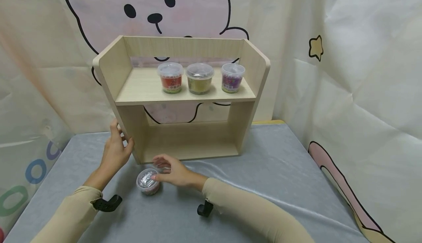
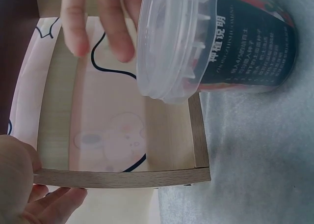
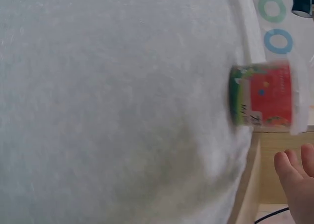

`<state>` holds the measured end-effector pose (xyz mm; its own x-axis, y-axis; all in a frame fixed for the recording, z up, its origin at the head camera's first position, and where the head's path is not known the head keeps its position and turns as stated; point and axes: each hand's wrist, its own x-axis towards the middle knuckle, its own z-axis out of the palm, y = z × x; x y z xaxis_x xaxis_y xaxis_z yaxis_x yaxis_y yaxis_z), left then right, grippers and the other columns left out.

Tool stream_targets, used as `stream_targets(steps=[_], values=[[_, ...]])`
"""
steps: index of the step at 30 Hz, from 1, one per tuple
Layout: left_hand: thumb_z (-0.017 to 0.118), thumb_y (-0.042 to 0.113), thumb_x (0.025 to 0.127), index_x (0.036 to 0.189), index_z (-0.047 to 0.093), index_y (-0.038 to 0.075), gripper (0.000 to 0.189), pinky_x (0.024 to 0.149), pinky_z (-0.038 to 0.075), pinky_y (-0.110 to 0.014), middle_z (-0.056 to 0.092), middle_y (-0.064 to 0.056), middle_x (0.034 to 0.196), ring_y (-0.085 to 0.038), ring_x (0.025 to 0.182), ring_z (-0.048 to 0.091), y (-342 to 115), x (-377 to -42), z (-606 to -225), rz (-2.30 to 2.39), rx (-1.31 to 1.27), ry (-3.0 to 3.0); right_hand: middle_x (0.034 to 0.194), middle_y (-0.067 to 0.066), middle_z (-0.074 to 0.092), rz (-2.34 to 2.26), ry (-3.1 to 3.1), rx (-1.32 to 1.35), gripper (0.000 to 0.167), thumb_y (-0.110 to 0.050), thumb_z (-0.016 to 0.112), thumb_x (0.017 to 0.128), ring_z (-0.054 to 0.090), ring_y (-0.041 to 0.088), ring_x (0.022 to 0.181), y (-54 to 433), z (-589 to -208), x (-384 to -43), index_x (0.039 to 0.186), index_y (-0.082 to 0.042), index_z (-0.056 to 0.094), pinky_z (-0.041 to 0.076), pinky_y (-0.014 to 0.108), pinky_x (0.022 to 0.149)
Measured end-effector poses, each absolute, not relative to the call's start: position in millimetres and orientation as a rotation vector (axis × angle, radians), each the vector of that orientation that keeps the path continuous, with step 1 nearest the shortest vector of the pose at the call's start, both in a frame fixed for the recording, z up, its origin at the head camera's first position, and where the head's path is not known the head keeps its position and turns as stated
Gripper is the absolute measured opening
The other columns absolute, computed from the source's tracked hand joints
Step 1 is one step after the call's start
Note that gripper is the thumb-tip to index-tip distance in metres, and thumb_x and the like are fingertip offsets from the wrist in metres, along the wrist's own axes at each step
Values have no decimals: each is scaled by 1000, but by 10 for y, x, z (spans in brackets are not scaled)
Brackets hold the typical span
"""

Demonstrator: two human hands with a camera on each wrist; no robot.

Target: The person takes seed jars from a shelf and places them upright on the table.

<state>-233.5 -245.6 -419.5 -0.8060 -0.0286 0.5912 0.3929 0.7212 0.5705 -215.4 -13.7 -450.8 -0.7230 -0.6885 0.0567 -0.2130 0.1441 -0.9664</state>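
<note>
A lidded plastic cup (image 1: 148,181) with a red and dark label stands on the cloth before the small wooden shelf (image 1: 184,100). Beside it is my right hand (image 1: 174,171), fingers spread loosely and holding nothing; in the right wrist view its fingertips stay apart from the cup (image 3: 267,94). My left hand (image 1: 116,148) grips the edge of the shelf's left side panel. The left wrist view shows its thumb on one face and fingers on the other. Three more lidded cups, red (image 1: 171,78), yellowish (image 1: 199,79) and purple (image 1: 232,78), stand on the upper board.
A grey-blue cloth (image 1: 263,184) covers the table. The shelf's lower compartment (image 1: 194,138) faces me with an open back. Printed curtains (image 1: 356,89) hang behind and at both sides.
</note>
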Motion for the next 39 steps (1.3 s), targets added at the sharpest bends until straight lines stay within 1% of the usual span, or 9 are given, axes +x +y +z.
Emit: stream_targets(steps=[3, 7, 12, 15, 18, 21, 28, 31, 39], values=[[59, -9, 89, 150, 20, 10, 75, 75, 56, -66, 59, -41, 126, -61, 99, 65, -2456, -2336, -4197, -952, -282, -2334, 145, 26, 51, -1612, 2021, -871, 54, -5, 68, 93, 51, 41, 137, -102, -4446, -2165, 142, -1, 46, 46, 44, 114], [59, -9, 89, 149, 20, 10, 74, 74, 56, -66, 59, -41, 126, -61, 99, 66, -2456, -2336, -4197, -949, -276, -2335, 144, 22, 52, -1616, 2026, -876, 52, -5, 67, 94, 50, 41, 138, -58, -4344, -2181, 142, -2, 47, 42, 51, 116], [59, -8, 89, 150, 19, 11, 76, 74, 57, -66, 58, -40, 128, -60, 100, 66, -2460, -2337, -4196, -945, -260, -2352, 143, 22, 54, -1624, 2048, -886, 51, -4, 66, 95, 54, 35, 134, -12, -4205, -2196, 141, -1, 47, 46, 42, 114], [59, -8, 90, 151, 18, 12, 77, 75, 57, -66, 57, -40, 129, -60, 101, 65, -2458, -2333, -4197, -941, -252, -2364, 143, 20, 54, -1616, 2058, -898, 51, -5, 66, 95, 56, 28, 132, 15, -4137, -2208, 142, -2, 47, 47, 42, 113], [60, -8, 90, 152, 17, 12, 78, 74, 57, -66, 57, -40, 130, -60, 101, 65, -2452, -2326, -4198, -938, -251, -2372, 143, 19, 53, -1606, 2055, -934, 51, -6, 65, 95, 55, 24, 133, 46, -4064, -2224, 142, -3, 47, 45, 49, 114], [60, -8, 90, 152, 17, 12, 78, 73, 57, -66, 57, -41, 129, -60, 101, 65, -2449, -2320, -4196, -941, -257, -2372, 144, 18, 53, -1585, 2068, -980, 50, -8, 64, 96, 54, 22, 134, 78, -3970, -2236, 143, -4, 48, 46, 43, 114], [59, -9, 89, 151, 18, 12, 77, 74, 56, -66, 58, -41, 127, -61, 99, 65, -2447, -2323, -4188, -942, -269, -2356, 146, 19, 53, -1566, 2061, -1060, 50, -7, 63, 96, 53, 23, 136, 136, -3732, -2241, 143, -3, 47, 47, 36, 113], [59, -9, 89, 151, 18, 12, 77, 74, 56, -67, 58, -41, 127, -61, 99, 65, -2445, -2324, -4183, -943, -266, -2354, 146, 19, 53, -1568, 2064, -1088, 50, -7, 63, 96, 54, 22, 136, 160, -3631, -2235, 143, -3, 46, 47, 27, 111], [59, -9, 89, 152, 17, 12, 78, 75, 56, -66, 56, -41, 130, -61, 99, 65, -2450, -2325, -4196, -963, -262, -2362, 144, 20, 53, -1608, 2077, -1143, 49, -5, 62, 96, 53, 27, 137, 217, -3333, -2238, 143, 0, 46, 46, 35, 114]])
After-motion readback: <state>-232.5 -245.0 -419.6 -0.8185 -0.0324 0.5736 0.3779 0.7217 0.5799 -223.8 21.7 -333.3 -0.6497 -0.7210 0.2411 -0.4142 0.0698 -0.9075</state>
